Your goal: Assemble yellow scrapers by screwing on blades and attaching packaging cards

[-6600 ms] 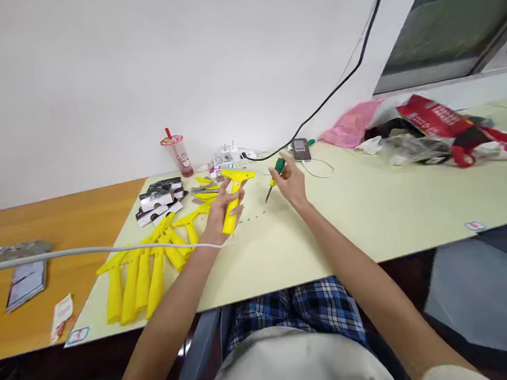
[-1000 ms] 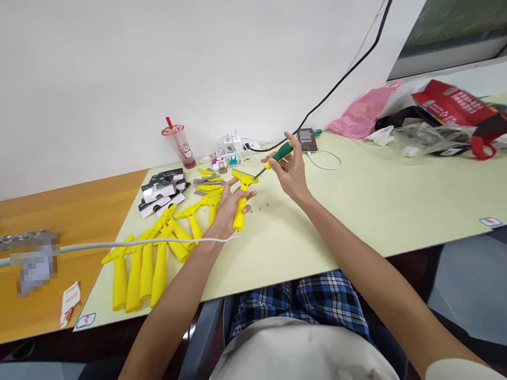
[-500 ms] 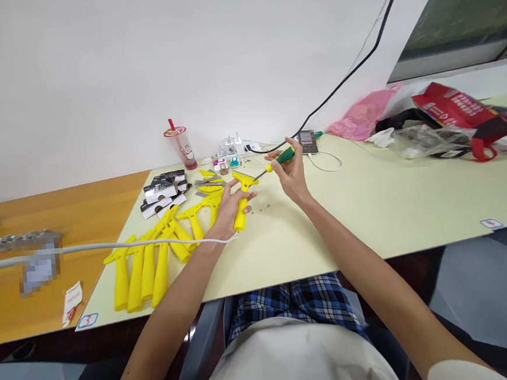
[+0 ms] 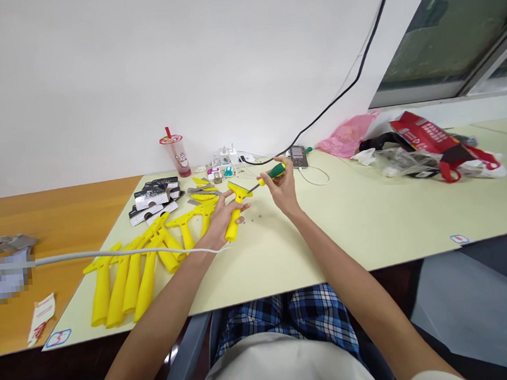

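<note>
My left hand point(image 4: 222, 220) is closed around a yellow scraper handle point(image 4: 233, 227) with a wide T-shaped head, held over the table. In my right hand point(image 4: 284, 192) is a screwdriver point(image 4: 273, 173) with a green and yellow grip. Its shaft slants down to the left, and the tip meets the head of the scraper handle. Whether the tip sits in a screw is too small to tell. Several small screws point(image 4: 252, 218) lie on the table just right of my left hand. Left of that hand rest several more yellow scraper handles point(image 4: 147, 283), some overlapping.
Black-and-white boxes point(image 4: 152, 198) and yellow and grey blade pieces point(image 4: 204, 197) lie behind the handles. A lidded drink cup point(image 4: 181, 160) stands by the wall, near a power strip point(image 4: 224, 156). A pink bag point(image 4: 348, 137) and a red bag point(image 4: 425, 135) are at right. A pale cable point(image 4: 131, 252) crosses the left side.
The view has shifted slightly, so everything sits a little further left and lower. Both hands keep their hold, with the screwdriver still against the scraper handle's head.
</note>
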### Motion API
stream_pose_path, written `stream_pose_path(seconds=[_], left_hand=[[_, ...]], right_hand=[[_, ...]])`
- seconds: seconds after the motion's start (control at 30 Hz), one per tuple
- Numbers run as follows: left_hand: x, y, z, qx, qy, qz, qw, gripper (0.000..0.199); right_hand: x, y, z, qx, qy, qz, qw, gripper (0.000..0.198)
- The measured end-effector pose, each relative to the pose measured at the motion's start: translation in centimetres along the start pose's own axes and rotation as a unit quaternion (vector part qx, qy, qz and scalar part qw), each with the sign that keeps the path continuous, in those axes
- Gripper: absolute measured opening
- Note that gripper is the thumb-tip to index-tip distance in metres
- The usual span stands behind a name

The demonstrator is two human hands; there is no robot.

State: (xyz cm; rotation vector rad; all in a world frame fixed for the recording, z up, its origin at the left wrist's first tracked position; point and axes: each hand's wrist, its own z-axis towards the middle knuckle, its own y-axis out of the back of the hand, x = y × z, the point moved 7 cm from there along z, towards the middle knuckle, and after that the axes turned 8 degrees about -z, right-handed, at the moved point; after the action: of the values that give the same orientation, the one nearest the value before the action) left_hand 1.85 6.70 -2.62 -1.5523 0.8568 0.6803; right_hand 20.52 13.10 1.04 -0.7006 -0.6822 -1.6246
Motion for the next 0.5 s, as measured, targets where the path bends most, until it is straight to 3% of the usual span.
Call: stream_pose_path(seconds=[0.17,0.33,0.5], left_hand=[[-0.08,-0.01,0.09,-0.001,0.005,-0.013,1.0,0.071],[-0.19,-0.09,-0.09,0.002,0.015,-0.015,1.0,0.071],[-0.46,0.16,-0.18,0.001,0.012,-0.021,1.0,0.076]], right_hand=[[0.36,-0.18,0.05,0.017,0.011,0.048,0.999,0.08],[0.43,0.03,-0.12,0.003,0.001,-0.008,1.0,0.076],[-0.07,-0.34,-0.12,0.031,-0.002,0.037,0.999,0.086]])
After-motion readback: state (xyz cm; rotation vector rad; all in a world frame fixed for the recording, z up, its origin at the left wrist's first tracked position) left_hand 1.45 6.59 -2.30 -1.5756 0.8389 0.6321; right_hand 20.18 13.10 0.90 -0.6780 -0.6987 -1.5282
